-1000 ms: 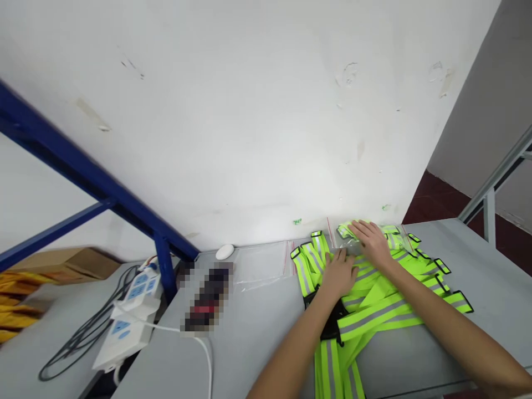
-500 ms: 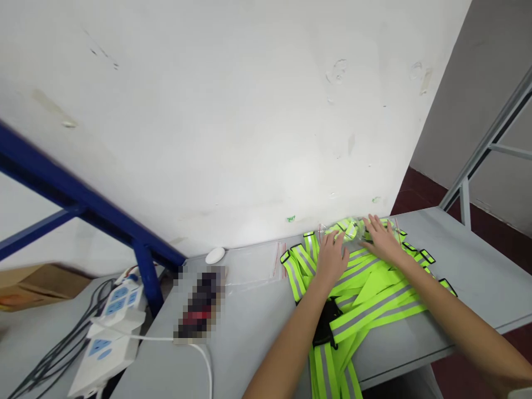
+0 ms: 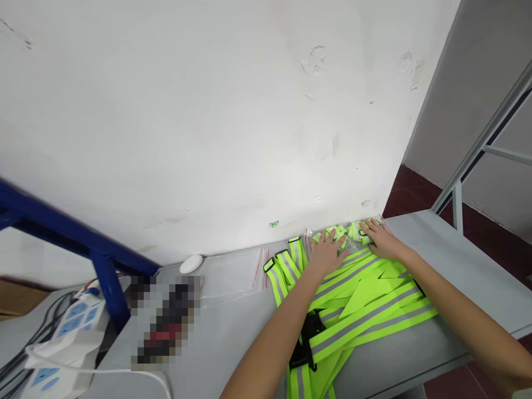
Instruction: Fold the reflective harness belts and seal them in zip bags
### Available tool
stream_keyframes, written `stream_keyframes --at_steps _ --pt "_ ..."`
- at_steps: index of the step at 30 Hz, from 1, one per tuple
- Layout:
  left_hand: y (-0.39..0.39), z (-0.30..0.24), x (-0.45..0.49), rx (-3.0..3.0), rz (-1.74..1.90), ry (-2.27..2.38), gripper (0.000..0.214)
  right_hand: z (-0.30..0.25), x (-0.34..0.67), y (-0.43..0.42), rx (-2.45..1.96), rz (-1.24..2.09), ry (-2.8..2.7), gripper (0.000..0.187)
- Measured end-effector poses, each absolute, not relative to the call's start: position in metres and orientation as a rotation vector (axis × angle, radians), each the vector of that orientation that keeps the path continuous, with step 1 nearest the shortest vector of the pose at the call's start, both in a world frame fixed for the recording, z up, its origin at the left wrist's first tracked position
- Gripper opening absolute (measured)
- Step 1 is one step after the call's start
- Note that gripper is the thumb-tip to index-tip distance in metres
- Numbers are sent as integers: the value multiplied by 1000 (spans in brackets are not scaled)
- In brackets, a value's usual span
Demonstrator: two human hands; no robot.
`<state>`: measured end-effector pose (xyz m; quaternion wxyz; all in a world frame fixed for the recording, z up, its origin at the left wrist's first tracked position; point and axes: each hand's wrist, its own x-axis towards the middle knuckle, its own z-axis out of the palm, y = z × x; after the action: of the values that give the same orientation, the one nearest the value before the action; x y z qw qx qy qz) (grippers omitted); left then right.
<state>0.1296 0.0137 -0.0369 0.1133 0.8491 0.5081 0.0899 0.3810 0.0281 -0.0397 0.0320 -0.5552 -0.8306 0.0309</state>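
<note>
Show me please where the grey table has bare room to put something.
Bare: between the blurred-out item and the left forearm, below the flat clear bags; also the table's right end, between the right forearm and metal frame. Crowded: around the left hand and right hand, at bagged straps near the wall, with loose straps spread below.

Soft light falls brightest on the white wall (image 3: pixel 224 144), with a dimmer grey wall (image 3: pixel 477 94) to its right, faint sheen on clear plastic (image 3: pixel 352 243) at its foot, and, at its lower left, a slightly blurred blue frame (image 3: pixel 62 226) and coarsely pixelated patch (image 3: pixel 166 327).
</note>
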Motion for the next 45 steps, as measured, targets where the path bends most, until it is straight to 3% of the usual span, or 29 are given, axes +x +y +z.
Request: stream_keyframes --at_steps 5,16,22,27,31,37,41,45 --pt "18 -38 151 2511 461 1614 65 -45 361 18 -1824 89 -2403 78" --pt "21 -37 163 2608 355 1644 70 -33 381 22 -1672 295 -2435 63" --pt "27 -33 195 2781 312 1408 68 -37 408 0 -2031 230 -2191 70" --pt "33 -48 218 2653 56 1542 68 -54 419 -4 -2143 231 -2177 54" --pt "36 -41 221 2577 112 1492 69 -52 421 3 -2174 128 -2168 50" --pt "-9 -12 158 2494 551 1051 57 -23 410 -20 -2156 -48 -2116 51" --pt "-80 -15 80 2418 711 1158 41 -17 368 -83 -1975 -189 -2059 46" --pt "-138 -34 26 2352 673 1414 45 -32 306 -159 -1569 -46 -2294 43"
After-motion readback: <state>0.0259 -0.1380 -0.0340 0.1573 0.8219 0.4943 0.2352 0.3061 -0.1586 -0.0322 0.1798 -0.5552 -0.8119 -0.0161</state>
